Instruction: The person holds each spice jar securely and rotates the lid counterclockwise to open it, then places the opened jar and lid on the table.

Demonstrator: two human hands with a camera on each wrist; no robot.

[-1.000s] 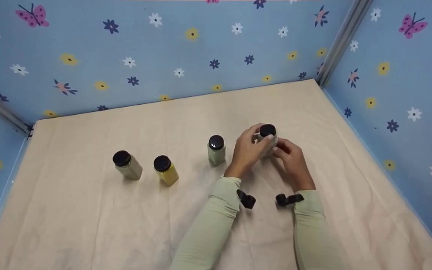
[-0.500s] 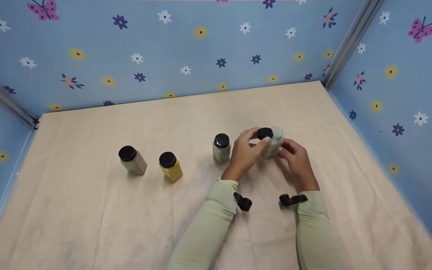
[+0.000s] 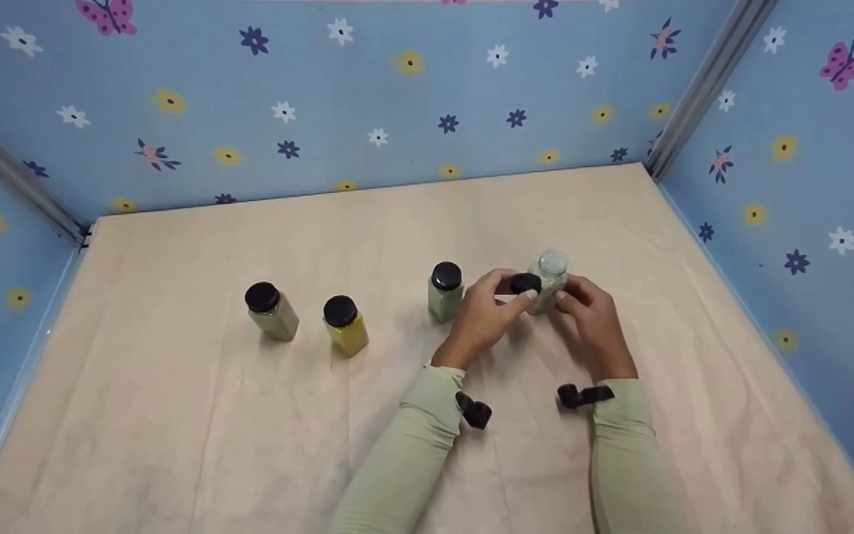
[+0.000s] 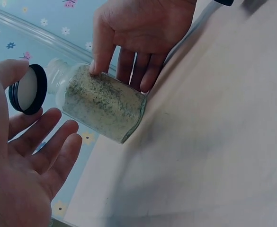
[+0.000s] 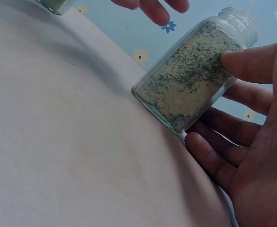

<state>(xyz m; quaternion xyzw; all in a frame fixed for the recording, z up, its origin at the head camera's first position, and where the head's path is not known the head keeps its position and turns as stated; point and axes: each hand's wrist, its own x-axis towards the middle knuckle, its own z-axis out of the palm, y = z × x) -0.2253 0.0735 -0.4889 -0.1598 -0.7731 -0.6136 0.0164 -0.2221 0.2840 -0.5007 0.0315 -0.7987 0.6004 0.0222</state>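
Observation:
A square glass spice jar [image 3: 551,276], filled with pale powder and dark green flakes, stands at the right, its clear neck bare. My right hand [image 3: 597,319] holds its body, thumb on one side and fingers on the other, as the right wrist view shows on the jar [image 5: 190,71]. Just left of the neck, my left hand [image 3: 482,311] pinches a black screw lid [image 3: 526,284] between thumb and fingers. In the left wrist view the lid [image 4: 40,90] is tipped on edge, its pale inside showing, apart from the neck.
Beside my left hand stands a capped jar with green contents [image 3: 445,293]. Farther left are a capped jar of yellow powder [image 3: 348,330] and a capped greyish-green one [image 3: 275,315]. Flowered blue panels [image 3: 368,96] border the cloth-covered table [image 3: 249,430].
The black lid has come off the jar and moved left and down with my left hand, baring the clear neck. My right hand keeps its hold on the jar.

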